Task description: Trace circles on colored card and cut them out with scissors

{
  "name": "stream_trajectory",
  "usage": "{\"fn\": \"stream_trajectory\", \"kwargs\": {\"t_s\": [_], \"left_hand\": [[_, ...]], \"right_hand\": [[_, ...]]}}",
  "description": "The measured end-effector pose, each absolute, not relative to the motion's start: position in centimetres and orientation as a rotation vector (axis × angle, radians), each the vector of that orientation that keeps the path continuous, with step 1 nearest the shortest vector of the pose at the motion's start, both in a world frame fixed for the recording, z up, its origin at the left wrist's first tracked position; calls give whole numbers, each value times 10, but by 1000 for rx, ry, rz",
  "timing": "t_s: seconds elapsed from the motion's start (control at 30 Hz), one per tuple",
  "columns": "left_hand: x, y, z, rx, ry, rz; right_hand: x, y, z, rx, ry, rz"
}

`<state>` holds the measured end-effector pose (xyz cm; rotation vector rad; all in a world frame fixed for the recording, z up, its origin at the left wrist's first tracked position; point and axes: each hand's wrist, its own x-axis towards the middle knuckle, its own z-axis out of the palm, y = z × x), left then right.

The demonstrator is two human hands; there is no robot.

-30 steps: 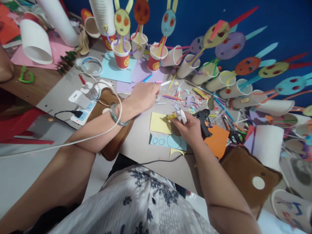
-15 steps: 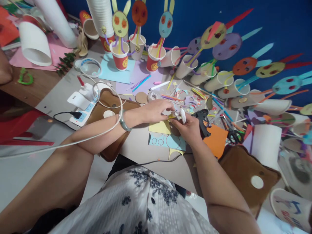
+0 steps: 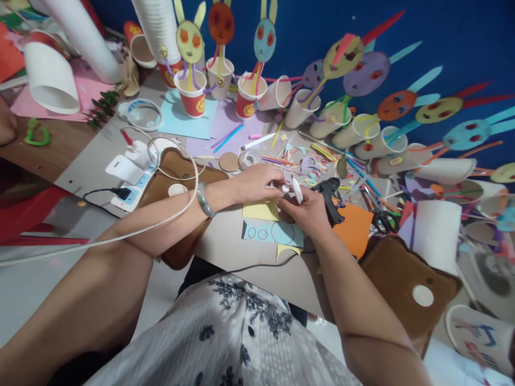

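Observation:
My left hand (image 3: 258, 183), with a bangle at its wrist, is closed in a pinch close to my right hand. A small white tip (image 3: 285, 188) shows at its fingertips; what it belongs to is mostly hidden. My right hand (image 3: 310, 212) is closed around a white marker (image 3: 296, 190), which sticks up past the thumb. Just below the hands lie a yellow paper piece (image 3: 260, 210) and a light blue strip (image 3: 257, 231) with circles drawn on it. A black glue gun (image 3: 330, 199) lies immediately right of my right hand.
Paper cups (image 3: 192, 96) with paper rabbit heads line the back wall. Paper scraps (image 3: 309, 163) litter the middle. Scissors (image 3: 384, 219) and orange paper (image 3: 354, 230) lie right. A white cable (image 3: 169, 219) crosses over my left forearm from the power strip (image 3: 134, 193).
The yellowish piece seen between my fingertips is now out of sight, and a small white tip shows there. The hands stay close together; the whole view has shifted slightly.

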<state>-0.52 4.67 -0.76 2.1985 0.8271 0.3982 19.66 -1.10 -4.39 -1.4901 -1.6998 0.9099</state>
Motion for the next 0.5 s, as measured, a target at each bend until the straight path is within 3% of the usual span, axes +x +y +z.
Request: {"fn": "stream_trajectory", "kwargs": {"t_s": [0.5], "left_hand": [[-12, 48, -13, 2319, 731, 543]], "right_hand": [[206, -9, -36, -1527, -1541, 969]]}}
